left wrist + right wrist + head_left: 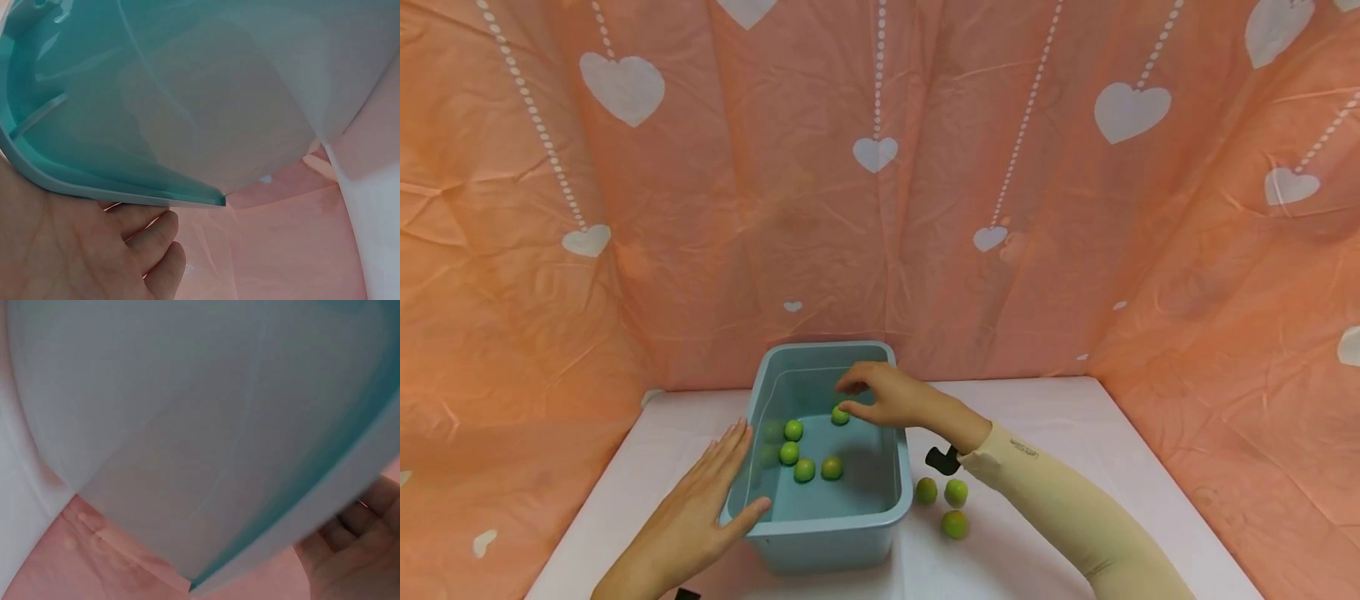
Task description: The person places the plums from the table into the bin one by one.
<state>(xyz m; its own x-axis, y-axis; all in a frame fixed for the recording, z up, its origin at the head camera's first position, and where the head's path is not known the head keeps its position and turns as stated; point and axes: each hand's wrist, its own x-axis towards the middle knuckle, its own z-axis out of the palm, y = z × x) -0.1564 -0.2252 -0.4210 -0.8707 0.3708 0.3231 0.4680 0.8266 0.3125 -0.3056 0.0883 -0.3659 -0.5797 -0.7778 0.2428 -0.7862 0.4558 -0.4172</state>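
Observation:
A blue-grey plastic tub (pixel 820 527) stands on the table with several small round green fruits (pixel 789 452) on its floor. Over the tub's right side reaches my right hand (pixel 887 396), thumb and fingers apart. One green fruit (pixel 840 416) shows just below the thumb tip; it does not look gripped. My left hand (pixel 700 500) rests along the left rim with straight fingers and the thumb over the near corner. In the left wrist view, the left hand (pixel 75 244) lies against the tub's rim (pixel 125 195). The right wrist view shows the right hand (pixel 359 547) beyond the rim.
Outside the tub, to its right, three green fruits (pixel 955 525) with reddish-yellow patches lie on the white tabletop (pixel 1037 533). A black wrist mount (pixel 943 460) hangs by the right sleeve. Pink cloth (pixel 820 233) with white hearts encloses the back and sides.

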